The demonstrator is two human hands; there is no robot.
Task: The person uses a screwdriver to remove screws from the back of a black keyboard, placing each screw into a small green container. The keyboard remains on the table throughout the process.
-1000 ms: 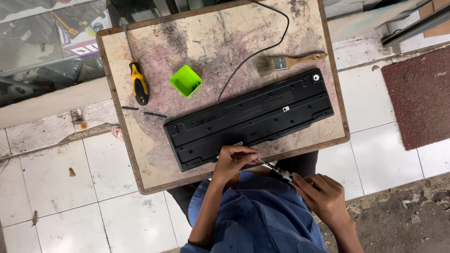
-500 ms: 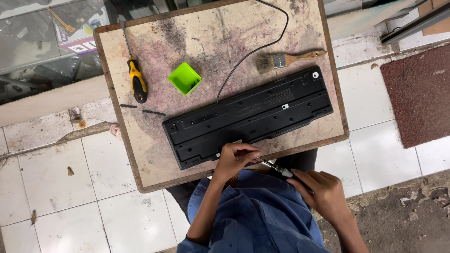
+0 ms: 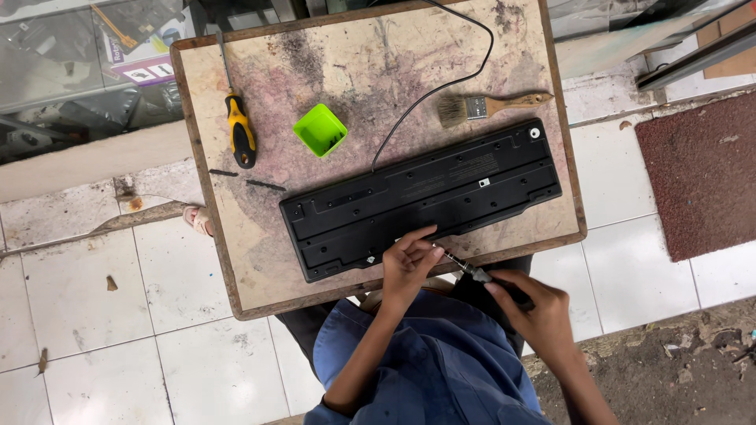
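Unscrewing underway at the bench's (image 3: 236,260) near edge; right hand (image 3: 529,307) grips a screwdriver (image 3: 472,271), left hand (image 3: 409,264) pinches its tip against the upturned black keyboard (image 3: 425,197); next needs steady downward pressure.

head camera, high overhead, facing straight down, table (image 3: 236,260) mid-frame

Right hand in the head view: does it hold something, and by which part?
Yes. The right hand grips a thin metal-shafted screwdriver by its dark handle; the left hand pinches its tip at the black upside-down keyboard.
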